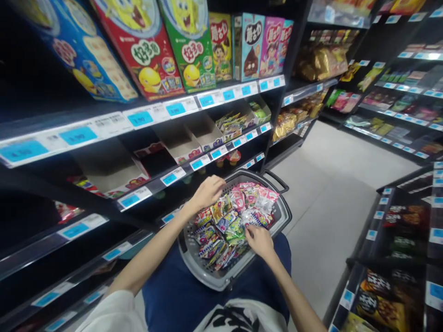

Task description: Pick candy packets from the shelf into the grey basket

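A grey plastic shopping basket [207, 275] rests on my lap, holding several small, colourful candy packets [226, 221]. Above the basket's far left rim is my left hand [209, 191], its fingers loosely bent and apart, with nothing visible in them. My right hand [260, 240] reaches in over the right side of the basket. Its thumb and fingertips come together at a small packet beside the green packet [235, 230]. Pink packets [244, 196] lie at the far end. The palm side of both hands is hidden.
Shelves with blue price tags [175, 109] run along my left, carrying snack boxes [152, 60] above and open cardboard display trays [180, 138] below. A low rack of bagged snacks [380, 299] stands on my right. Pale floor tiles [325, 203] lie between.
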A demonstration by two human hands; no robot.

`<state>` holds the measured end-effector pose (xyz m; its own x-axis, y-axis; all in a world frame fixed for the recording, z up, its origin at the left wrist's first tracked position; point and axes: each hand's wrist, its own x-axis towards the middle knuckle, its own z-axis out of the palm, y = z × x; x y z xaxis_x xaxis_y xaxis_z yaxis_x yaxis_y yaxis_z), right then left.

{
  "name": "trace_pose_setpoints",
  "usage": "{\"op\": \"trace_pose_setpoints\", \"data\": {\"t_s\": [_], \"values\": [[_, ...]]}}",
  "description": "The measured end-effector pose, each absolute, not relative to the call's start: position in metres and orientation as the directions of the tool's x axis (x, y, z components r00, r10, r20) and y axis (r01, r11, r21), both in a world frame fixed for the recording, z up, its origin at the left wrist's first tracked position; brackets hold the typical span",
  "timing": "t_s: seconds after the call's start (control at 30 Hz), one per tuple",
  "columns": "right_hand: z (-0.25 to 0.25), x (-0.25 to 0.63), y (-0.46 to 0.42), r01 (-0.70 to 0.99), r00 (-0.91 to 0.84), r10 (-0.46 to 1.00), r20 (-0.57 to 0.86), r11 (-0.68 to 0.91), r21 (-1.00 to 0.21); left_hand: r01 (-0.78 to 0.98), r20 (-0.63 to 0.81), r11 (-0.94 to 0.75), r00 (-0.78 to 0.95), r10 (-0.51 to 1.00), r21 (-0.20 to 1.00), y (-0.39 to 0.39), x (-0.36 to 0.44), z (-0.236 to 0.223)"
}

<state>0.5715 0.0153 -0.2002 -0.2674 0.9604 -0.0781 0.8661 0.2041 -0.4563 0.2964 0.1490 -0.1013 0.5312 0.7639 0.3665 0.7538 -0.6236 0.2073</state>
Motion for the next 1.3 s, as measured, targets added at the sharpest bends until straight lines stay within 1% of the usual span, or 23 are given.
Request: {"op": "trace_pose_setpoints", "data": {"t_s": [0.07,0.1,0.13,0.23,0.33,0.4,0.53,0.6,0.7,0.77,0.87,0.97,1.07,1.2,1.3], "values": [[-0.199,0.572,0.016,0.870,-0.269,0.959,-0.088,0.203,-0.450,0.743,0.117,-0.642,0.632,0.766,0.192,0.133,0.289,-0.134],[-0.198,0.573,0.016,0.870,-0.272,0.958,-0.092,0.204,-0.450,0.748,0.046,-0.635,0.640,0.767,0.194,0.126,0.286,-0.147],[-0.198,0.573,0.016,0.868,-0.277,0.956,-0.096,0.206,-0.451,0.754,0.007,-0.624,0.637,0.771,0.203,0.121,0.285,-0.158],[-0.198,0.575,0.017,0.856,-0.295,0.949,-0.110,0.212,-0.471,0.750,-0.029,-0.609,0.636,0.771,0.256,0.111,0.287,-0.179],[-0.201,0.575,0.018,0.828,-0.304,0.947,-0.107,0.208,-0.520,0.723,-0.031,-0.609,0.652,0.758,0.325,0.111,0.295,-0.187],[-0.205,0.576,0.021,0.803,-0.288,0.954,-0.077,0.197,-0.562,0.713,-0.025,-0.601,0.652,0.758,0.360,0.113,0.300,-0.192],[-0.207,0.586,0.044,0.780,-0.153,0.986,0.066,0.162,-0.604,0.705,-0.041,-0.595,0.658,0.752,0.385,0.114,0.304,-0.204],[-0.203,0.599,0.068,0.794,-0.061,0.984,0.166,0.148,-0.589,0.698,-0.051,-0.605,0.670,0.740,0.383,0.112,0.305,-0.209],[-0.198,0.619,0.111,0.837,0.053,0.955,0.291,0.116,-0.534,0.691,-0.065,-0.624,0.688,0.723,0.364,0.109,0.306,-0.211],[-0.199,0.629,0.133,0.865,0.112,0.941,0.319,0.066,-0.497,0.691,-0.075,-0.636,0.696,0.714,0.344,0.108,0.307,-0.212],[-0.209,0.636,0.149,0.892,0.163,0.943,0.291,-0.015,-0.452,0.686,-0.075,-0.655,0.707,0.704,0.317,0.107,0.308,-0.213],[-0.221,0.640,0.150,0.909,0.164,0.944,0.288,-0.031,-0.416,0.683,-0.048,-0.663,0.707,0.706,0.305,0.106,0.308,-0.217],[-0.228,0.644,0.151,0.911,0.139,0.939,0.314,0.003,-0.412,0.677,-0.005,-0.670,0.705,0.709,0.303,0.107,0.308,-0.219],[-0.232,0.648,0.158,0.867,0.003,0.955,0.298,0.146,-0.476,0.681,0.037,-0.674,0.695,0.718,0.288,0.111,0.307,-0.215],[-0.236,0.649,0.162,0.833,-0.040,0.960,0.278,0.186,-0.521,0.683,0.061,-0.682,0.694,0.718,0.262,0.114,0.305,-0.207]]}}
